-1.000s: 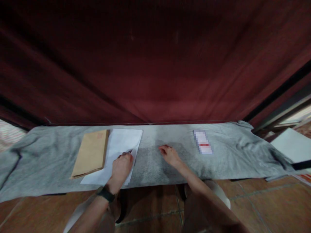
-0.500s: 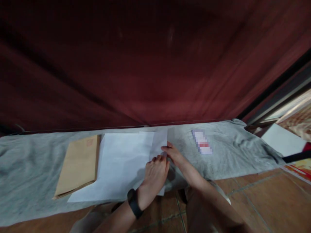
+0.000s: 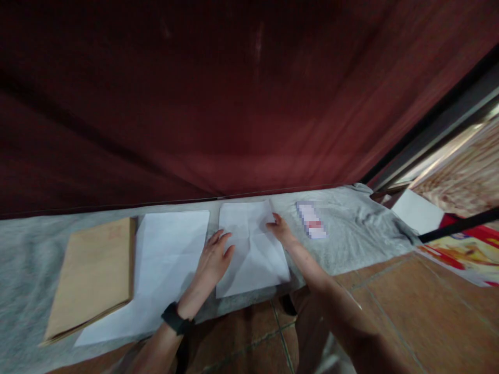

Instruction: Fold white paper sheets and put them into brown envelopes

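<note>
Here both hands (image 3: 215, 256) (image 3: 281, 231) lie flat on the sheet (image 3: 251, 259).

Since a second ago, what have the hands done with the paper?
The left hand drew one white sheet off the paper stack rightward; now both hands, the right hand too, press it flat. The brown envelope stayed put.

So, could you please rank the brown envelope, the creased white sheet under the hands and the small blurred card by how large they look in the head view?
1. brown envelope, though it lies nearer the camera, so its lead over the sheet is unsure.
2. creased white sheet.
3. small blurred card, clearly smallest.
</note>
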Motion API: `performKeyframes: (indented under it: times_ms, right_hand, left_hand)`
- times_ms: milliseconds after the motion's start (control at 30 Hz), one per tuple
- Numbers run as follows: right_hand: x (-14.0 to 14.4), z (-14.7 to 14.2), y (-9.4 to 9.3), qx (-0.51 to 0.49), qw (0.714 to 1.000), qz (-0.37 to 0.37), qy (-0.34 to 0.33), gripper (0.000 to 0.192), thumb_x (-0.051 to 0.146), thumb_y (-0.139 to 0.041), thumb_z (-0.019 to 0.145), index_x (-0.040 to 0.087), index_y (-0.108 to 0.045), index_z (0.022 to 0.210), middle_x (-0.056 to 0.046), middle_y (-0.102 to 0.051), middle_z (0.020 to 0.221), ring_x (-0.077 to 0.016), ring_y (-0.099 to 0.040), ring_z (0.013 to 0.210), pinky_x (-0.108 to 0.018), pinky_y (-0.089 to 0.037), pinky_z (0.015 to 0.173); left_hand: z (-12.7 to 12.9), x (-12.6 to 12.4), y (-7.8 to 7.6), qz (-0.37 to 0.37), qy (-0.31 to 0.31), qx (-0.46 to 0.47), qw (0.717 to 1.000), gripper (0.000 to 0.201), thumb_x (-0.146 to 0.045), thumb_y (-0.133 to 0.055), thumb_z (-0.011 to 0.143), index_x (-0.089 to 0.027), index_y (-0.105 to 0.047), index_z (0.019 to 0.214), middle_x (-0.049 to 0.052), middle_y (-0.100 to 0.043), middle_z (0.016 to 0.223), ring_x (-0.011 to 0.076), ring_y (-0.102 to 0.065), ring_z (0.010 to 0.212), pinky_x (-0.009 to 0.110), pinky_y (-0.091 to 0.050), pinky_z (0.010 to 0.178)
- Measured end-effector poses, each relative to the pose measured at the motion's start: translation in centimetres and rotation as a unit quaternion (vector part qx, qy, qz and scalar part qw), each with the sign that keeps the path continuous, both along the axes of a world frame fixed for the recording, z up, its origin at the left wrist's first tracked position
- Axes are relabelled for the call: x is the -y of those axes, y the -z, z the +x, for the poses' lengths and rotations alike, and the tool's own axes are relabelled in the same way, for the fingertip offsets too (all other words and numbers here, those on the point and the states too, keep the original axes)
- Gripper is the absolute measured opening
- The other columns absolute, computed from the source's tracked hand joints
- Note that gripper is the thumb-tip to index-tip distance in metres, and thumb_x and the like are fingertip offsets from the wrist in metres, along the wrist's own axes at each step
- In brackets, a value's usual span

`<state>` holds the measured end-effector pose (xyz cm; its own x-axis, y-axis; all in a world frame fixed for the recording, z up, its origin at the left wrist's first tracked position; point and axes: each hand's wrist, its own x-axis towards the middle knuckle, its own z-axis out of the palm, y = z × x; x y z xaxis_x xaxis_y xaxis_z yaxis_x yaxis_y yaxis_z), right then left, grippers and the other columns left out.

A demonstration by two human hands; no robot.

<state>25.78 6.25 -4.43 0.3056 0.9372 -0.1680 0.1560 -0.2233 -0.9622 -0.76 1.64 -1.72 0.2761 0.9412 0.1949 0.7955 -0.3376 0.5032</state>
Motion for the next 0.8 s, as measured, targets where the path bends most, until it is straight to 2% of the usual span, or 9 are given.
performKeyframes:
  times_ms: [100, 200, 267, 367, 467, 567, 667, 800]
  right_hand:
    - [0.5, -0.7, 0.2, 0.072, 0.997, 0.018, -0.019, 0.044, 0.012, -0.062, 0.071, 0.021, -0.065, 0.114, -0.001, -0.072, 0.096, -0.0212, -0.068, 0.091, -0.032, -0.053, 0.087]
    - [1.0, -1.0, -0.2, 0.171, 0.983, 0.049, -0.037, 0.052, 0.011, -0.059, 0.079, 0.019, -0.061, 0.130, -0.007, -0.072, 0.107, -0.0262, -0.067, 0.101, -0.036, -0.052, 0.094]
    - [1.4, -1.2, -0.7, 0.255, 0.963, 0.083, -0.037, 0.060, 0.012, -0.057, 0.083, 0.015, -0.052, 0.143, -0.014, -0.068, 0.121, -0.0308, -0.064, 0.111, -0.043, -0.050, 0.101]
    - [2.2, -2.2, -1.2, 0.376, 0.911, 0.153, -0.068, 0.063, 0.015, -0.054, 0.091, 0.013, -0.043, 0.153, -0.021, -0.053, 0.147, -0.0348, -0.051, 0.134, -0.053, -0.041, 0.113]
    - [3.4, -4.1, -1.0, 0.410, 0.880, 0.176, -0.160, 0.057, 0.029, -0.049, 0.101, 0.016, -0.042, 0.156, -0.017, -0.040, 0.162, -0.0315, -0.036, 0.149, -0.052, -0.036, 0.120]
    - [4.6, -6.0, -0.1, 0.437, 0.850, 0.171, -0.241, 0.053, 0.037, -0.045, 0.105, 0.023, -0.044, 0.156, -0.011, -0.034, 0.167, -0.0302, -0.030, 0.154, -0.055, -0.029, 0.123]
    - [5.4, -6.8, 0.9, 0.461, 0.834, 0.174, -0.251, 0.051, 0.042, -0.042, 0.107, 0.024, -0.045, 0.155, -0.008, -0.036, 0.166, -0.0292, -0.032, 0.153, -0.054, -0.023, 0.125]
    - [5.7, -6.3, 1.5, 0.483, 0.826, 0.184, -0.227, 0.054, 0.045, -0.044, 0.106, 0.024, -0.045, 0.155, -0.007, -0.037, 0.165, -0.0285, -0.035, 0.152, -0.050, -0.023, 0.126]
  left_hand:
    - [1.6, 1.1, 0.8, 0.015, 0.013, -0.033, 0.999, 0.039, -0.025, -0.055, 0.094, -0.018, -0.065, 0.131, 0.014, -0.058, 0.146, 0.0286, -0.057, 0.132, 0.046, -0.049, 0.111]
    - [2.6, 2.0, 1.2, 0.014, 0.018, -0.088, 0.996, 0.041, -0.024, -0.054, 0.095, -0.019, -0.062, 0.135, 0.014, -0.057, 0.148, 0.0297, -0.055, 0.136, 0.047, -0.047, 0.111]
    - [2.9, 2.3, 1.2, 0.015, 0.022, -0.124, 0.992, 0.042, -0.024, -0.052, 0.097, -0.021, -0.060, 0.137, 0.014, -0.057, 0.149, 0.0304, -0.053, 0.137, 0.049, -0.045, 0.111]
    - [3.1, 2.5, 0.7, 0.023, 0.031, -0.171, 0.984, 0.042, -0.027, -0.047, 0.100, -0.020, -0.060, 0.139, 0.015, -0.058, 0.149, 0.0327, -0.054, 0.137, 0.050, -0.045, 0.111]
    - [3.1, 1.9, 0.4, 0.040, 0.041, -0.188, 0.981, 0.044, -0.028, -0.041, 0.102, -0.015, -0.061, 0.138, 0.018, -0.061, 0.145, 0.0343, -0.058, 0.133, 0.051, -0.046, 0.109]
    - [2.8, 0.6, 0.8, 0.082, 0.053, -0.164, 0.982, 0.047, -0.023, -0.036, 0.101, -0.012, -0.057, 0.142, 0.019, -0.055, 0.151, 0.0337, -0.050, 0.142, 0.053, -0.039, 0.116]
    - [2.6, -0.5, 1.8, 0.084, 0.052, -0.143, 0.985, 0.051, -0.023, -0.037, 0.099, -0.012, -0.053, 0.146, 0.018, -0.044, 0.160, 0.0326, -0.038, 0.151, 0.054, -0.033, 0.121]
    - [2.4, -1.0, 3.2, 0.081, 0.035, -0.142, 0.986, 0.055, -0.033, -0.036, 0.101, -0.012, -0.049, 0.151, 0.018, -0.041, 0.162, 0.0322, -0.034, 0.153, 0.055, -0.028, 0.124]
